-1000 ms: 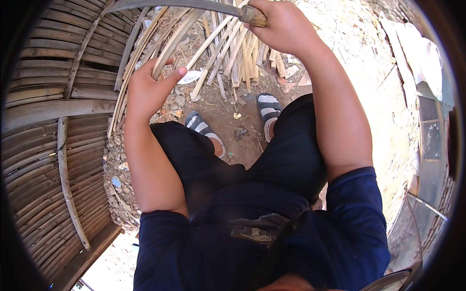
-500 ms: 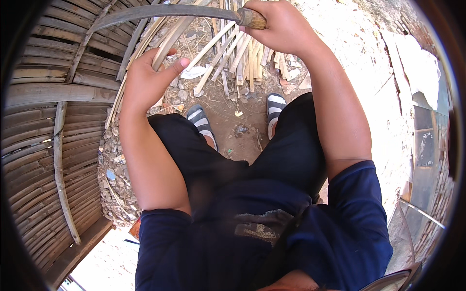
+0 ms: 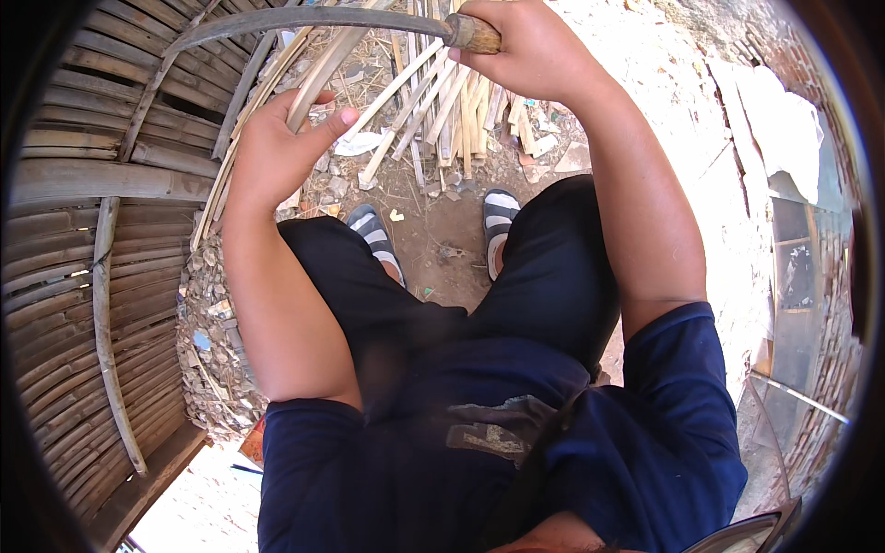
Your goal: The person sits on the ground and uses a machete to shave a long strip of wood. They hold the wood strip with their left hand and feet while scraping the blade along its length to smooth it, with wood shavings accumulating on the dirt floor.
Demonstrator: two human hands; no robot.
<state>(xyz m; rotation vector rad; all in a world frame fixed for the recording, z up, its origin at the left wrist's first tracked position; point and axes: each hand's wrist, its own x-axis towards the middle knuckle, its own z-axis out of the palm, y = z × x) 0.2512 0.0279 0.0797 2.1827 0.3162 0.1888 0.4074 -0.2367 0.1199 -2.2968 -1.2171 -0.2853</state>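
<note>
Head view shows your right hand point(image 3: 530, 51) closed tight around the wooden handle point(image 3: 472, 34) of a long curved blade point(image 3: 304, 18), which arcs leftward across the top of the frame. Your left hand point(image 3: 277, 152) wraps a bamboo strip point(image 3: 318, 74), thumb out, just below that blade. The strip looks light, springy and sharp-edged, so I'd grip it low, well clear of the edge. More cut bamboo slats point(image 3: 442, 111) lie on the dirt beyond your striped sandals point(image 3: 498, 217).
</note>
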